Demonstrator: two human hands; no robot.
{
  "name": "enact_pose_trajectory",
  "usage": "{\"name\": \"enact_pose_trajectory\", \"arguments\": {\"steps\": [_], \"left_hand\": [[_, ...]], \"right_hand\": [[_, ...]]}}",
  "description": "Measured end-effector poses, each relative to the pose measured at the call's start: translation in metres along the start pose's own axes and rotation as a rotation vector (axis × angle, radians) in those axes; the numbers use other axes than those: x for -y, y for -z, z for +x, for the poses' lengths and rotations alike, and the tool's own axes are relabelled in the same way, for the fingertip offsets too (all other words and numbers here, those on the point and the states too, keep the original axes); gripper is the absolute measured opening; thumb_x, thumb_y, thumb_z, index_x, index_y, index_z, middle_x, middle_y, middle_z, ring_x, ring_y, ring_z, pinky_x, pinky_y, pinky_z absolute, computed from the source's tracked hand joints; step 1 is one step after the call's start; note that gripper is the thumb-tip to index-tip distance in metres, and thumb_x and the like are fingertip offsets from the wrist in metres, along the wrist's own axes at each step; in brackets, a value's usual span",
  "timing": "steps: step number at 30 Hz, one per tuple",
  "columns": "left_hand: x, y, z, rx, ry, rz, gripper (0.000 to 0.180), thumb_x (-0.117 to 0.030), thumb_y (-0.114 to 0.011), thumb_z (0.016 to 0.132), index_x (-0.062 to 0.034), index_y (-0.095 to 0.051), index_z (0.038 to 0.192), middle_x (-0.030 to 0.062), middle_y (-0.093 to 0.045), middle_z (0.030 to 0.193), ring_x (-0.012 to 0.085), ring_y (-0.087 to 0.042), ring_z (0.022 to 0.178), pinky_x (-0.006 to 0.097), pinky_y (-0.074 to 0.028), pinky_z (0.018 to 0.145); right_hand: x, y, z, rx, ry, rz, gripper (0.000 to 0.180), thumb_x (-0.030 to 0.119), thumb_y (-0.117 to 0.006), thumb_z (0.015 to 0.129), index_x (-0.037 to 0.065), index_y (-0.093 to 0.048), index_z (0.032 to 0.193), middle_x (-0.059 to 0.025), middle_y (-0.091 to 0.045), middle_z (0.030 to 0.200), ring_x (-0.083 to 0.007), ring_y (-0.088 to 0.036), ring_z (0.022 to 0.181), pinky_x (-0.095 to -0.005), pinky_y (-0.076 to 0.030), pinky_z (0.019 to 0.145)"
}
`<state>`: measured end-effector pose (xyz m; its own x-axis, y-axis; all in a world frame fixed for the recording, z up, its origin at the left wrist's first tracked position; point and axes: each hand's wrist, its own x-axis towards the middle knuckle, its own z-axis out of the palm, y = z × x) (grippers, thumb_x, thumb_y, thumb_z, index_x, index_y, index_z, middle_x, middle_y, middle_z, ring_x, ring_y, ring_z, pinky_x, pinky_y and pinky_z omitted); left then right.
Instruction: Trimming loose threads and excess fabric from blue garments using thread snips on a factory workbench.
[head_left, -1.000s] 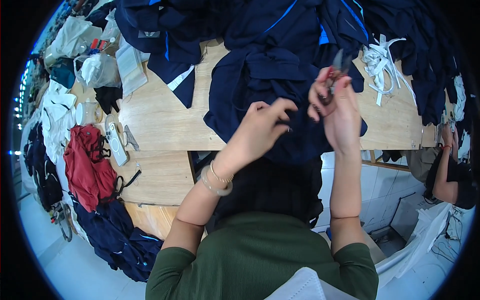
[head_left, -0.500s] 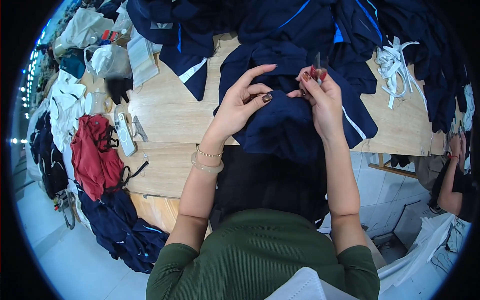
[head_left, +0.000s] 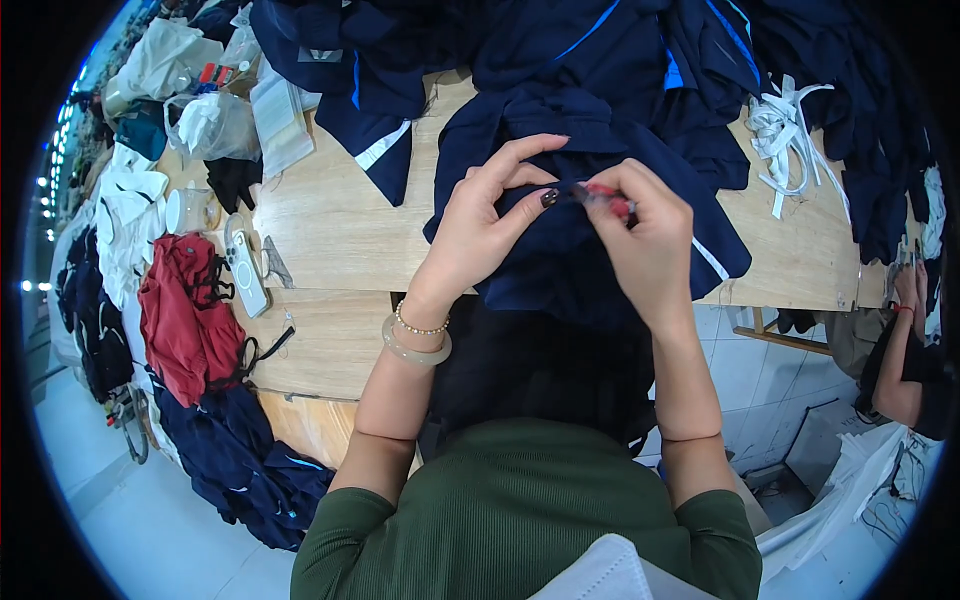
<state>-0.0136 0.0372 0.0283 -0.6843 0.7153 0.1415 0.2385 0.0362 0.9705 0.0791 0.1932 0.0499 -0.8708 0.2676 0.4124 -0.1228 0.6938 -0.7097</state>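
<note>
A navy garment [head_left: 540, 265] with a white stripe lies bunched over the table's near edge in front of me. My left hand [head_left: 490, 215] pinches a fold of it between the thumb and a curled finger, with the index finger stretched out above. Close beside that fold, my right hand [head_left: 645, 225] is closed on a small red-handled tool [head_left: 617, 207], which looks like thread snips. Its tip points left toward the left thumb; motion blur and the fingers hide most of it.
More navy garments [head_left: 580, 45] heap along the far side. White straps [head_left: 785, 135] lie at the right. On the left are a red garment [head_left: 185, 310], a phone [head_left: 246, 270], a clear jar [head_left: 190, 208] and plastic bags [head_left: 215, 125]. Another person's arm [head_left: 903, 350] shows far right.
My right hand has turned over and brought the tool's tip from pointing up to down and left, against the fabric by my left thumb. The left hand has shifted slightly.
</note>
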Motion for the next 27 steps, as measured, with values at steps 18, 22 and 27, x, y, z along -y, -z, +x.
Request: {"name": "enact_pose_trajectory", "arguments": {"steps": [18,22,27], "left_hand": [[-0.009,0.002,-0.001,-0.010,-0.015,-0.215,0.040,0.003,-0.059,0.084,0.0011,-0.051,0.123,0.0066,-0.058,0.122,0.0110,-0.061,0.093,0.027,-0.042,0.093],[-0.010,0.001,-0.001,-0.011,-0.018,-0.241,0.039,0.003,-0.058,0.085,0.0020,-0.050,0.123,0.0074,-0.057,0.122,0.0110,-0.060,0.093,0.026,-0.042,0.092],[-0.010,-0.001,-0.004,-0.020,-0.011,-0.254,0.035,0.002,-0.058,0.085,0.0014,-0.051,0.119,0.0064,-0.058,0.117,0.0111,-0.060,0.095,0.026,-0.042,0.092]], "right_hand": [[-0.001,0.030,0.006,0.142,-0.273,0.580,0.016,-0.008,-0.063,0.079,-0.004,-0.066,0.095,-0.0019,-0.056,0.079,-0.0076,-0.055,0.072,-0.0184,-0.048,0.069],[-0.001,0.017,0.003,0.160,-0.198,0.389,0.016,-0.010,-0.061,0.077,-0.004,-0.065,0.091,-0.0018,-0.053,0.074,-0.0063,-0.053,0.069,-0.0190,-0.042,0.059],[-0.004,0.023,0.007,0.225,-0.257,0.297,0.008,-0.004,-0.063,0.078,-0.003,-0.063,0.086,0.0008,-0.051,0.071,-0.0044,-0.049,0.067,-0.0199,-0.038,0.056]]}}
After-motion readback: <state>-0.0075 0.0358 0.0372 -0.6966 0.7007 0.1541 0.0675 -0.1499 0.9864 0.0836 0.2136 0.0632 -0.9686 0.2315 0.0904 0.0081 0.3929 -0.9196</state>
